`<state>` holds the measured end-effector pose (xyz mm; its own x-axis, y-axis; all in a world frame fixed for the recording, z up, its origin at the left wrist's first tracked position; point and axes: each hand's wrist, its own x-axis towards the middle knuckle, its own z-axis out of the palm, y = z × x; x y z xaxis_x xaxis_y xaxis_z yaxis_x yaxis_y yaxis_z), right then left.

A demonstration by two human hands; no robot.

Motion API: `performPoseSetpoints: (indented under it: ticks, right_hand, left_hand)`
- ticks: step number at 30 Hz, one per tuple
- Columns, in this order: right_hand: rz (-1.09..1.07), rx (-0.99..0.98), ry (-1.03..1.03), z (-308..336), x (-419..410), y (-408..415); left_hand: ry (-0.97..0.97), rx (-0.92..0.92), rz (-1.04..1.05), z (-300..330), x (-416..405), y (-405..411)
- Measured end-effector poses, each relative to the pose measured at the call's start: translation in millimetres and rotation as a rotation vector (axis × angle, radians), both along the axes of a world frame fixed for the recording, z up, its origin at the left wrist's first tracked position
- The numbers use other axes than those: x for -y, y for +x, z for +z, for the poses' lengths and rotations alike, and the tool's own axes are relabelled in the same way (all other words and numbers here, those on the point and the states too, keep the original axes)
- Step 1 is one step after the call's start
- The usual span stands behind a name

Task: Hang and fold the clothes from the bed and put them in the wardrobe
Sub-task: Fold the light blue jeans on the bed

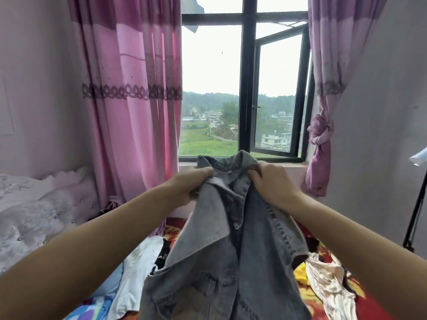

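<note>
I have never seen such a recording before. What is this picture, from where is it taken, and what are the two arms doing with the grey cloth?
There is no machine here. A person wears a wide-angle camera on the head, so you see their own two bare arms reaching forward. The left hand and the right hand each grip the collar area of a grey denim jacket and hold it up over the bed, which has a red patterned cover. Other clothes lie on it: a white garment at left and a pale printed one at right. Behind are pink curtains and an open window.
</note>
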<state>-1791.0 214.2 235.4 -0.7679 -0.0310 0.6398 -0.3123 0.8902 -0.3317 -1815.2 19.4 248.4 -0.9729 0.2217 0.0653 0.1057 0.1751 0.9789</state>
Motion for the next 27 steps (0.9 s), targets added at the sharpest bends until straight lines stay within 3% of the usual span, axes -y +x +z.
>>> performPoseSetpoints:
  ticks: [4,7,9,11,13,16,18,20,23,24,27]
  right_hand:
    - [0.168,0.092,-0.131,1,38,1]
    - [0.346,0.322,-0.227,6,32,4]
    - [0.504,0.555,-0.310,5,25,9]
    - [0.581,0.642,-0.351,1,22,10]
    - [0.550,0.555,-0.340,-5,22,6]
    - [0.424,0.443,-0.328,-7,24,3]
    - [0.494,0.466,-0.321,-7,20,3]
    - [0.619,0.522,-0.291,-5,17,5]
    - [0.684,0.557,-0.233,-4,17,9]
    - [0.677,0.536,-0.221,-5,16,10]
    - [0.634,0.496,-0.218,-14,7,13]
  left_hand:
    - [0.148,0.107,-0.149,4,-22,11]
    - [0.306,0.163,-0.219,10,-16,12]
    - [0.283,0.153,-0.275,12,-10,15]
    - [0.195,0.108,-0.294,13,-4,17]
    - [-0.049,-0.092,-0.250,14,3,14]
    - [-0.600,-0.672,-0.040,21,16,10]
    - [-0.830,-0.942,0.024,31,24,6]
    - [-0.974,-0.854,-0.174,45,27,5]
    - [-0.978,-0.380,-0.460,54,25,6]
    - [-0.974,-0.332,-0.478,53,23,4]
    - [-0.986,-0.458,-0.414,47,20,-2]
